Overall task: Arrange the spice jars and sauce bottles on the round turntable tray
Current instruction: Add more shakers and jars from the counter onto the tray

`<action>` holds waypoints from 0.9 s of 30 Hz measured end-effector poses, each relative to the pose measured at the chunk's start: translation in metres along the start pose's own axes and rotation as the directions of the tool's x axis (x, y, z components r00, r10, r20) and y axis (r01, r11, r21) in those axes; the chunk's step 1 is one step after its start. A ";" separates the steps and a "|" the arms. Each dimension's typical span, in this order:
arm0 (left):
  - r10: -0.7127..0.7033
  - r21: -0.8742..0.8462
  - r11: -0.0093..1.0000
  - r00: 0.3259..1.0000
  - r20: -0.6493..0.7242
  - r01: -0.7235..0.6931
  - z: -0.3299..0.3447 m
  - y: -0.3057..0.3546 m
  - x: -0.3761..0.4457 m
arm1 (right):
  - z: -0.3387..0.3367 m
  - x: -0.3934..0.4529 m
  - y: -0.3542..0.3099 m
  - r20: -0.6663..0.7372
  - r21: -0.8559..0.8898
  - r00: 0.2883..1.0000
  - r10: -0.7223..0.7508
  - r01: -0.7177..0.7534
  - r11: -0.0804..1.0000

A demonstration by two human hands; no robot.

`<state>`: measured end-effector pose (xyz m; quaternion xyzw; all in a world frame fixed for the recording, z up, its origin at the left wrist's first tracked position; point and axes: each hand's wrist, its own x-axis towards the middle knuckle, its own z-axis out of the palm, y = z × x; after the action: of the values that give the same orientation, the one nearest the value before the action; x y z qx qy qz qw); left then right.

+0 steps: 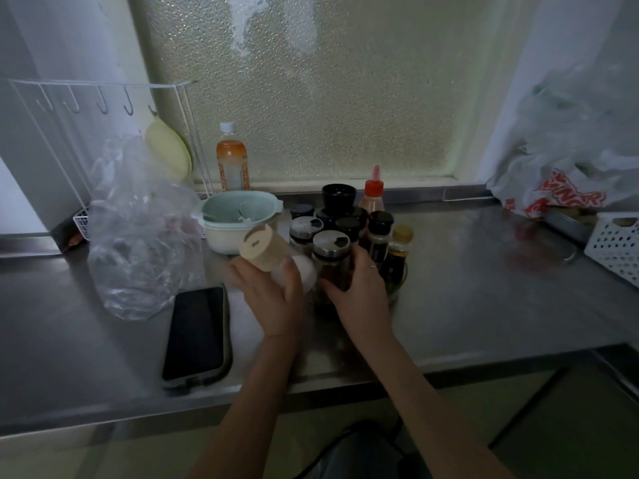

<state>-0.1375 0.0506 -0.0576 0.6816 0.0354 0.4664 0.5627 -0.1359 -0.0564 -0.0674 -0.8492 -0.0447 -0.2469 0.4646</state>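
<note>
My left hand grips a white jar with a beige wooden lid, tilted left, just left of the round turntable tray. My right hand is wrapped around a glass spice jar with a steel lid at the tray's front. Behind it stand several dark-capped jars, among them one with a steel lid and a black-capped one. A small brown sauce bottle with a yellow cap stands at the tray's right, a red-capped sauce bottle at the back.
A phone lies near the counter's front edge at left. A crumpled clear plastic bag, a mint and white bowl and an orange drink bottle stand left of the tray. A white basket and a shopping bag are at the right.
</note>
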 end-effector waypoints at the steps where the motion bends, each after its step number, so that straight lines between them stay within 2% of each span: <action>1: 0.013 0.003 1.000 1.000 0.005 -0.013 0.000 0.001 -0.001 | -0.001 0.000 0.000 0.005 0.005 1.000 0.003 -0.003 1.000; 5: 0.036 -0.020 0.999 0.999 -0.009 -0.036 -0.002 0.000 0.001 | -0.006 -0.005 0.000 0.015 0.042 1.000 -0.013 0.013 0.999; 8: 0.119 -0.006 0.993 0.993 0.016 -0.119 -0.003 0.000 0.001 | -0.013 -0.018 -0.007 -0.072 0.017 0.977 -0.201 0.203 0.979; 10: 0.204 -0.003 0.979 0.977 0.067 -0.205 -0.002 -0.003 -0.002 | -0.013 -0.027 -0.009 -0.005 -0.016 0.945 -0.326 0.326 0.945; 12: 0.245 -0.040 0.969 0.962 0.124 -0.242 -0.002 -0.008 -0.004 | -0.010 -0.031 -0.008 0.069 -0.024 0.926 -0.370 0.372 0.928; 15: 0.317 -0.087 0.948 0.932 0.176 -0.306 -0.003 -0.013 -0.001 | -0.009 -0.031 -0.003 0.080 -0.013 0.931 -0.357 0.359 0.933; 20: 0.477 -0.126 0.879 0.840 0.261 -0.460 -0.004 -0.014 -0.003 | -0.014 -0.031 0.005 0.110 0.010 0.931 -0.348 0.349 0.937; 23: 0.544 -0.179 0.839 0.791 0.281 -0.513 0.000 -0.011 -0.006 | -0.023 -0.030 0.010 0.132 0.073 0.946 -0.295 0.287 0.955; 25: 0.549 -0.192 0.836 0.778 0.305 -0.515 0.003 -0.008 -0.010 | -0.029 -0.030 0.013 0.121 0.088 0.962 -0.246 0.236 0.968; 27: 0.520 -0.174 0.854 0.790 0.324 -0.491 0.005 -0.009 -0.012 | -0.034 -0.032 0.016 0.048 0.095 0.978 -0.202 0.197 0.976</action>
<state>-0.1360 0.0432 -0.0716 0.7162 -0.2704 0.4683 0.4411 -0.1718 -0.0883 -0.0787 -0.8255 -0.1539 -0.2655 0.4737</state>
